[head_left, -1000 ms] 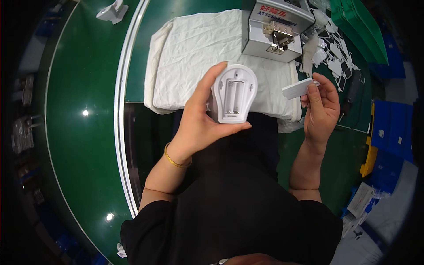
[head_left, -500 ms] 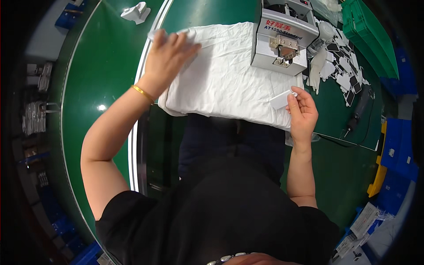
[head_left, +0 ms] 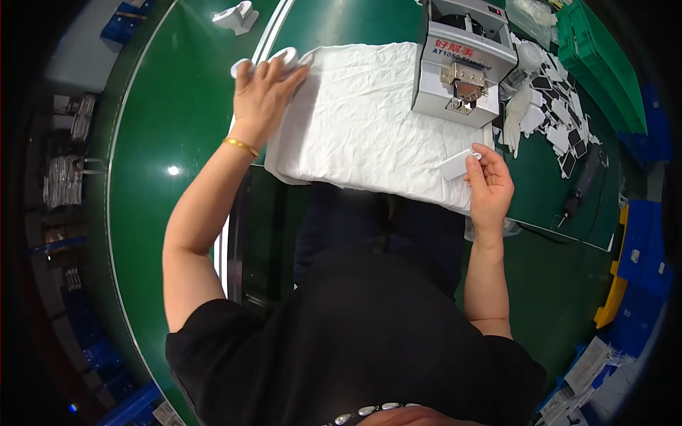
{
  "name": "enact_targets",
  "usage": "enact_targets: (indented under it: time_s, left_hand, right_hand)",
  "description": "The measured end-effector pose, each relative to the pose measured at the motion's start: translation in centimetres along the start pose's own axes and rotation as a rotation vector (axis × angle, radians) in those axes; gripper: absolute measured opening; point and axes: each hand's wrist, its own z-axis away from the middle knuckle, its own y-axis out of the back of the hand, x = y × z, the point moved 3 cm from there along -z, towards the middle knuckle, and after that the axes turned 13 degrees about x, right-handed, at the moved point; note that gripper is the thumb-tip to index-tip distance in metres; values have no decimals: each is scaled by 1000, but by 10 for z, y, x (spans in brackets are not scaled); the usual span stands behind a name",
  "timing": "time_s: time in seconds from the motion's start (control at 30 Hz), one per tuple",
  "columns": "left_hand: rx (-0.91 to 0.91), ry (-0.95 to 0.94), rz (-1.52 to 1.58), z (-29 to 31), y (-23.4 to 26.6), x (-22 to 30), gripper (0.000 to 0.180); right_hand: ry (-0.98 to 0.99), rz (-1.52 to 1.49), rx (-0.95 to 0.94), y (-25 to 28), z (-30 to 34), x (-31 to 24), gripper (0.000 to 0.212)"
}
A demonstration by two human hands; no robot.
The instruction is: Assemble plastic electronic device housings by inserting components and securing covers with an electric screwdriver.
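Note:
My left hand (head_left: 259,96) is at the far left corner of a white cloth (head_left: 362,113), its fingers curled over a white molded plastic part (head_left: 286,57) with rounded ends. The palm and the fingers' undersides are hidden. My right hand (head_left: 490,186) pinches a small flat white plastic plate (head_left: 455,165) between thumb and fingers, above the cloth's near right corner. A little loop shows at the plate's upper end.
A grey-white bench machine (head_left: 462,71) stands at the cloth's far right. Beyond it lie scattered white and black plates (head_left: 558,117), a glove (head_left: 517,117), a dark electric screwdriver (head_left: 582,184) and a green crate (head_left: 600,64). Another white plastic part (head_left: 236,18) sits on the green surface at far left.
The whole view has shifted slightly. My left hand, blurred before, is now steadier with the white plastic part showing clearly beneath its fingers. My right hand keeps its hold on the plate.

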Motion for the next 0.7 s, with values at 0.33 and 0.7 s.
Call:
enact_targets:
  time_s: [0.33,0.7]
  left_hand:
    - [65,1050,1898,20,98,59,103]
    - [7,875,2108,20,118,134,108]
  right_hand:
    - [-57,-119,74,-4,4,-32,30]
    - [109,-180,-159,-47,39,-110,36]
